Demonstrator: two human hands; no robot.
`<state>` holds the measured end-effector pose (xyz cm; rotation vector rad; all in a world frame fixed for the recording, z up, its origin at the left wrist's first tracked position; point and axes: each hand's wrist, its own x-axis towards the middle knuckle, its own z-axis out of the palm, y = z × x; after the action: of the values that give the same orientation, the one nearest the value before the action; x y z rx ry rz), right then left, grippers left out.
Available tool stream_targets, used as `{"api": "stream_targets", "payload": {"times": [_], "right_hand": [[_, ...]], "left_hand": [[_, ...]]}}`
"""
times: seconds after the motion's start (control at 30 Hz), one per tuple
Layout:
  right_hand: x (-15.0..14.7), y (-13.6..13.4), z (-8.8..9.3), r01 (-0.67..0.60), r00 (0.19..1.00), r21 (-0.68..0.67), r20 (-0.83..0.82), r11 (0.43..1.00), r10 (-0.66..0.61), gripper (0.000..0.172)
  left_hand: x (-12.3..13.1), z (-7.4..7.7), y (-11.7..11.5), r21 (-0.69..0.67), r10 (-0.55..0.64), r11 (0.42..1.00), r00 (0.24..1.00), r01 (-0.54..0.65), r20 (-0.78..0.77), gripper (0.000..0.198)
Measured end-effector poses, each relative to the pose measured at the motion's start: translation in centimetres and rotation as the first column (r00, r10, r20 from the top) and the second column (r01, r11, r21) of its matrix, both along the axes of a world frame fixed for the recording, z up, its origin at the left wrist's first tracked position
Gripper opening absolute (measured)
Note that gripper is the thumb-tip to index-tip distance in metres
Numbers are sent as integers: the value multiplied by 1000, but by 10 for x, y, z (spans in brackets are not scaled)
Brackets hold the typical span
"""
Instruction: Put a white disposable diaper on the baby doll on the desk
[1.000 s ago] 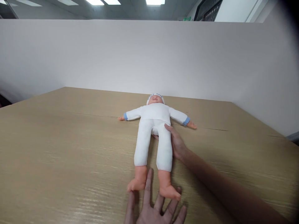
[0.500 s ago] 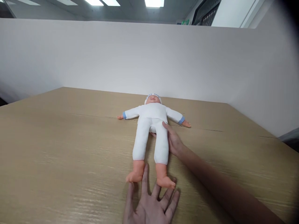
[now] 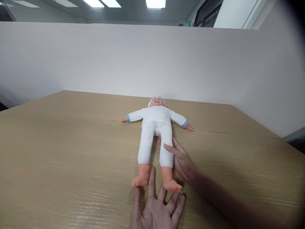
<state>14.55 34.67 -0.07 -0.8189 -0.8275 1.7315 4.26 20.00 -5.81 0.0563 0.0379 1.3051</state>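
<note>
A baby doll [image 3: 157, 114] in a white suit with blue cuffs and a printed white cap lies on its back, arms stretched out and feet towards me. My right hand [image 3: 182, 159] is wrapped around the doll's leg on the right, with the thumb on top and the fingertips showing between the legs. At the doll's feet, my left hand [image 3: 157, 210] lies palm up with its fingers spread. Its index finger reaches up beside the left foot, and other fingers pass partly under the right foot.
The doll lies on a wide wood-toned tabletop [image 3: 71, 152] with thin seams across it. A pale partition wall [image 3: 147, 60] stands behind the table and turns along the right side. Ceiling lights [image 3: 155, 3] show above it.
My right hand has slid down the doll's leg, from the upper thigh to near the knee. My left hand has stayed spread under the feet. The view has shifted slightly.
</note>
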Motion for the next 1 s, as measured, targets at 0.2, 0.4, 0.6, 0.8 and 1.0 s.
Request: {"api": "stream_targets", "payload": {"times": [0.2,0.4,0.6,0.8,1.0], "right_hand": [[-2,8,0,14,1000,-16,-8,1000,-14,66],[0,11,-4,-39,999,-3,-24,999,39,70],[1,14,-3,-67,997,0,-30,998,67,70],[3,18,-7,-80,996,32,-40,996,81,67],[1,17,-10,-56,997,69,-47,996,59,65]], "left_hand": [[-2,-2,-1,52,2,999,1000,-1,-18,61],[-3,5,-5,56,31,998,995,-26,-94,59],[-3,5,-5,54,41,998,994,-36,-104,57],[1,8,-6,30,69,997,991,-66,-114,57],[3,0,-4,12,87,996,989,-86,-120,60]]}}
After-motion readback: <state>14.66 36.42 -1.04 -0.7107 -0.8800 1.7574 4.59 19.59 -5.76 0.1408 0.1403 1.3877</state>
